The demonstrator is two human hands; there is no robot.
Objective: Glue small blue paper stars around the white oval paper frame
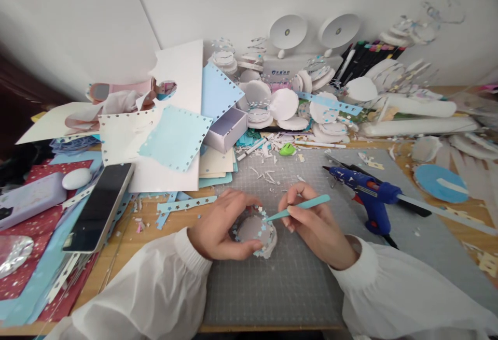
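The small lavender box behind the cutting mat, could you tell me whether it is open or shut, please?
Open: the lavender box has no lid on, and its pale inside shows.

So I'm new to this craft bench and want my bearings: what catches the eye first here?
At centre, the left hand cups a small round paper piece on the grey cutting mat while the right hand holds a teal tool to its rim. A blue glue gun lies to the right, and stacked white paper discs crowd the back.
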